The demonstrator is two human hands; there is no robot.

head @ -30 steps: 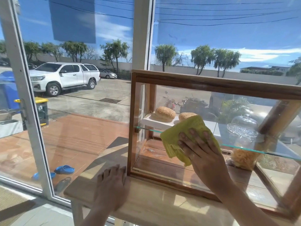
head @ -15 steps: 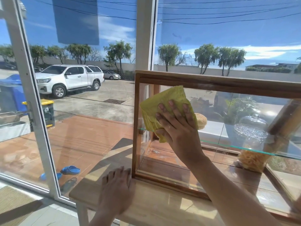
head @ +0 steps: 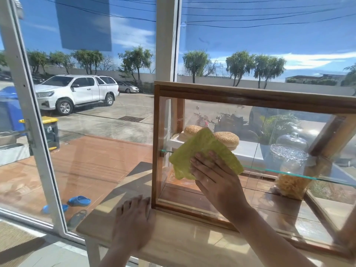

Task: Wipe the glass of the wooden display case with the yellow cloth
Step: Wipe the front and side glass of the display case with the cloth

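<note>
A wooden display case (head: 250, 97) with a glass front (head: 273, 189) stands on a light wooden table (head: 185, 245). My right hand (head: 215, 178) presses a yellow cloth (head: 200, 151) flat against the glass, in its left half at mid height. My left hand (head: 133, 222) lies palm down on the table, fingers spread, touching the case's lower left corner. Inside the case, two sesame buns (head: 227, 138) sit on a white tray, partly hidden by the cloth.
A glass shelf (head: 308, 176) crosses the case. A glass dome (head: 290, 145) and a jar of yellow snacks (head: 290, 186) stand at its right. A large window (head: 86, 112) with a white frame lies behind and to the left; a parking lot is outside.
My right hand slid the cloth up to the glass's upper left, then back down and right to mid height. My left hand stayed on the table.
</note>
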